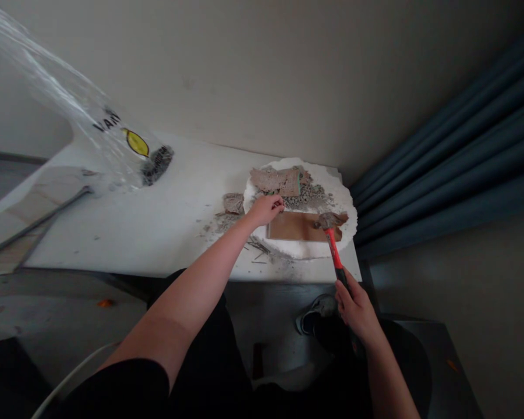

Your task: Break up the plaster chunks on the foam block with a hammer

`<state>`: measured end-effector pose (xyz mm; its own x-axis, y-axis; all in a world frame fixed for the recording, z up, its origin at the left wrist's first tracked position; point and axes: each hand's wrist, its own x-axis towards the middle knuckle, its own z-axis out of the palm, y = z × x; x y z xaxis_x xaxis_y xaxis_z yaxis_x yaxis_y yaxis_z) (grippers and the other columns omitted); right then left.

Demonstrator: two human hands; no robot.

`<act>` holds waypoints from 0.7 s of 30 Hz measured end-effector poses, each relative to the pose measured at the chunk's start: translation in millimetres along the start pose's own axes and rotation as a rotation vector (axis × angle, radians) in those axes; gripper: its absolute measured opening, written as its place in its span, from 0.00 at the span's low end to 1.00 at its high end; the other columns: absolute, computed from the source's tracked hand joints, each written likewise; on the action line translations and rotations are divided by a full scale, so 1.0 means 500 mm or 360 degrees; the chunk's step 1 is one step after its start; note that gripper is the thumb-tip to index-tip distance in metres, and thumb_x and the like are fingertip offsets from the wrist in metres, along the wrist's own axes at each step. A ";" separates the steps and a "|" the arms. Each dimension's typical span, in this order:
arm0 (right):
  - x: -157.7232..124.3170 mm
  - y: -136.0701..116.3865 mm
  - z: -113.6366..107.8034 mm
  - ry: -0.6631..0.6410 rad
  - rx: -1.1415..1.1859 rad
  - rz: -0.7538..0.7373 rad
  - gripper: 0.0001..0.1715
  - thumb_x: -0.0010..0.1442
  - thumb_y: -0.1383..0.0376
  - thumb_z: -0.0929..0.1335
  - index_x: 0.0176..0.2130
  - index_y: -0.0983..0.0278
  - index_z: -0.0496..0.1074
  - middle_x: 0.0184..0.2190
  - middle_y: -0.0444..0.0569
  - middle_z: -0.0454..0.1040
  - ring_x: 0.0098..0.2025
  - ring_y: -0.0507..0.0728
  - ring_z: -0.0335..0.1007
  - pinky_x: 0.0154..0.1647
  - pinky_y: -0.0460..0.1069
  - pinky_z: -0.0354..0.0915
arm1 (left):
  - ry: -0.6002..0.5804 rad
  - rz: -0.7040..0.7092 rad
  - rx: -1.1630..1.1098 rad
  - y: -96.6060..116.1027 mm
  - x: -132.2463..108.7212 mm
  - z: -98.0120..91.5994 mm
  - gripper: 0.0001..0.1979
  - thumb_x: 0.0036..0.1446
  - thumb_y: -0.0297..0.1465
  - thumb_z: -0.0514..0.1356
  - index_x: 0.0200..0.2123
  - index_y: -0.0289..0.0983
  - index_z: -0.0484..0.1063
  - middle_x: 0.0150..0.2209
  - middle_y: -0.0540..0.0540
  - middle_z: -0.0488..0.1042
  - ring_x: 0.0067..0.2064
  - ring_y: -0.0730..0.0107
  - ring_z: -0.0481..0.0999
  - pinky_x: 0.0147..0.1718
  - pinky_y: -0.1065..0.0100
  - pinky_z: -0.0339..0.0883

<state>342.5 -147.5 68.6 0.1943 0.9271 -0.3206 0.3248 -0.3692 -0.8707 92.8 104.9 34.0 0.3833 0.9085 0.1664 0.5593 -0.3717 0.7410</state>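
Observation:
My right hand [353, 302] is wrapped round the black grip of a hammer [333, 247] with a red shaft. The hammer's head rests over the right part of a flat brown board [292, 226], whose right end is ragged. My left hand [266, 209] is just above the board's left end, fingers curled in; whatever they may pinch is too small to make out. Behind the board lie grey crumbled rubble [308, 198] and a broken, mesh-patterned brown piece [275, 181]. All of this sits on a white, rough-edged slab [351, 212].
The white table [157, 233] stands against the wall. Left of the slab is another broken chunk [233, 203]; thin dark sticks [258, 247] lie at its front edge. A clear plastic bag [113, 134] with grey material hangs at left. Dark blue curtains [454, 151] border the right.

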 end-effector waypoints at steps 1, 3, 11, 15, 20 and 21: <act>0.000 0.000 -0.001 -0.0005 0.0018 0.0008 0.42 0.61 0.47 0.65 0.66 0.64 0.58 0.20 0.37 0.58 0.16 0.49 0.51 0.14 0.44 0.51 | 0.0006 0.0004 0.0015 0.001 -0.001 0.001 0.07 0.57 0.32 0.57 0.33 0.38 0.74 0.32 0.46 0.79 0.35 0.64 0.75 0.37 0.64 0.67; 0.000 -0.003 -0.003 -0.0035 0.0043 0.0035 0.42 0.61 0.47 0.65 0.67 0.63 0.57 0.20 0.37 0.58 0.16 0.49 0.51 0.14 0.44 0.52 | 0.0025 0.0004 0.0044 0.002 -0.002 0.002 0.07 0.58 0.32 0.57 0.33 0.38 0.74 0.32 0.46 0.79 0.35 0.64 0.75 0.37 0.64 0.66; -0.003 -0.006 -0.001 -0.0020 0.0093 0.0056 0.42 0.61 0.47 0.66 0.67 0.62 0.56 0.20 0.36 0.57 0.16 0.48 0.50 0.13 0.43 0.51 | 0.0068 0.0012 0.0043 -0.001 -0.004 0.009 0.07 0.59 0.32 0.56 0.34 0.39 0.74 0.32 0.46 0.78 0.35 0.64 0.75 0.37 0.64 0.66; -0.001 -0.004 -0.003 -0.0065 0.0074 0.0070 0.42 0.62 0.48 0.66 0.67 0.62 0.55 0.22 0.37 0.59 0.17 0.48 0.52 0.13 0.43 0.52 | 0.0039 0.0000 0.0090 0.001 -0.006 0.009 0.08 0.59 0.33 0.56 0.35 0.39 0.74 0.33 0.46 0.79 0.35 0.63 0.75 0.38 0.63 0.66; -0.002 -0.006 -0.006 -0.0068 0.0067 0.0046 0.39 0.63 0.49 0.65 0.67 0.61 0.56 0.23 0.38 0.59 0.18 0.48 0.53 0.14 0.43 0.53 | 0.0049 0.0026 0.0117 0.003 -0.009 0.010 0.08 0.59 0.32 0.55 0.35 0.39 0.74 0.34 0.45 0.79 0.36 0.61 0.76 0.40 0.62 0.67; -0.002 -0.006 -0.006 -0.0077 0.0070 0.0045 0.40 0.63 0.49 0.65 0.67 0.61 0.56 0.22 0.38 0.59 0.18 0.48 0.53 0.14 0.43 0.53 | 0.0050 0.0030 0.0123 0.002 -0.009 0.010 0.07 0.60 0.32 0.55 0.35 0.39 0.74 0.34 0.45 0.78 0.37 0.61 0.76 0.40 0.62 0.67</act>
<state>343.9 -147.4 72.4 0.1574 0.9187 -0.3623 0.2789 -0.3933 -0.8761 95.3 99.3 30.9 0.3720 0.9062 0.2012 0.6075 -0.4015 0.6853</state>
